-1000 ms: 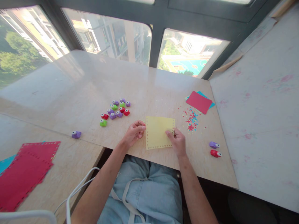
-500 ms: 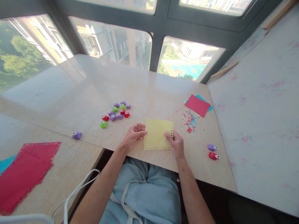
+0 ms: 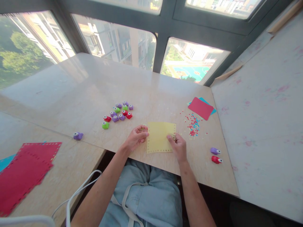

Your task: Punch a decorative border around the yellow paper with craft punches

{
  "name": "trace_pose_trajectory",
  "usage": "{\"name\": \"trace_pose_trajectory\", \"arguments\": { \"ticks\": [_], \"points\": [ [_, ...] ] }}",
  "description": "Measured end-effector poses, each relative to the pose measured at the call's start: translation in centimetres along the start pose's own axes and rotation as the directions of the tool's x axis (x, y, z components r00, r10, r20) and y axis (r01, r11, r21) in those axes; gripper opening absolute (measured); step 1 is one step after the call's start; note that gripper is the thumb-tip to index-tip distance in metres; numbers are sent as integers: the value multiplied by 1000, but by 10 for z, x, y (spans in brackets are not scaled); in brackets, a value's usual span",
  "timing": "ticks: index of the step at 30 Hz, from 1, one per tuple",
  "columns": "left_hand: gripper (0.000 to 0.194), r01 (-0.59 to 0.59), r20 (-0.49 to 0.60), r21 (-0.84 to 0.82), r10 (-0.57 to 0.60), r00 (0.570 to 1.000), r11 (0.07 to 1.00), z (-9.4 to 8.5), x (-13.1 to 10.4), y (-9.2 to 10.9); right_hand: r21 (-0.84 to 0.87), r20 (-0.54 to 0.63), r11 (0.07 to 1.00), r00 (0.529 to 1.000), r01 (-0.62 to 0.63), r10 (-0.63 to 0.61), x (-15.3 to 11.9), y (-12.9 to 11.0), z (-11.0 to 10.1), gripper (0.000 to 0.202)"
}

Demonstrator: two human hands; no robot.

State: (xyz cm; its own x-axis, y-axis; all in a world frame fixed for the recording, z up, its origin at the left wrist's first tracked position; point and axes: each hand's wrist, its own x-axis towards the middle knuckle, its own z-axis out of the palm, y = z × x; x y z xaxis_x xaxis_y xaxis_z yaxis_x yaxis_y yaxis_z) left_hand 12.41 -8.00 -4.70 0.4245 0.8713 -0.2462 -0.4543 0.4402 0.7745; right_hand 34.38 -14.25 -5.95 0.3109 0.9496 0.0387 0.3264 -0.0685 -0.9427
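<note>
A yellow sheet of paper [image 3: 159,137] is held flat between my two hands, with small punched holes along its left, right and bottom edges. My left hand [image 3: 138,137] pinches its left edge between thumb and fingers. On the right edge, my right hand [image 3: 178,145] grips with the thumb on top and the fingers underneath. Something small and green shows just behind my left fingers, too hidden to name. Left of my hands stands a cluster of purple, green and red craft punches [image 3: 115,118].
Paper confetti [image 3: 194,126] lies right of my hands, below stacked red and blue cards [image 3: 200,108]. A purple punch [image 3: 215,150] and a red punch [image 3: 216,159] sit near the right edge. At left are a lone purple punch [image 3: 78,136], red punched sheets [image 3: 26,173] and a white cable [image 3: 78,190].
The view has shifted very slightly. Both hands keep their hold on the yellow paper, which stays in nearly the same place.
</note>
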Motion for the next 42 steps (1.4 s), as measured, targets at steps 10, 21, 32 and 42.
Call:
{"name": "trace_pose_trajectory", "arguments": {
  "ticks": [10, 21, 32, 42],
  "points": [
    [30, 42, 41, -47, -40, 998, 998, 5, -2, 3, 13, 20, 1000, 1000, -2, 2, 0, 2, 0, 29],
    [27, 62, 61, -119, -55, 997, 991, 9, -3, 2, 50, 33, 999, 999, -9, 8, 0, 3, 1, 30],
    [24, 180, 151, -246, -146, 978, 953, 12, -2, 1, 70, 25, 997, 999, -22, 20, -1, -3, 1, 32],
    [26, 205, 153, -348, -160, 975, 915, 12, 3, -7, 55, 14, 998, 1000, -19, 19, -1, -1, 0, 35]
  ]
}}
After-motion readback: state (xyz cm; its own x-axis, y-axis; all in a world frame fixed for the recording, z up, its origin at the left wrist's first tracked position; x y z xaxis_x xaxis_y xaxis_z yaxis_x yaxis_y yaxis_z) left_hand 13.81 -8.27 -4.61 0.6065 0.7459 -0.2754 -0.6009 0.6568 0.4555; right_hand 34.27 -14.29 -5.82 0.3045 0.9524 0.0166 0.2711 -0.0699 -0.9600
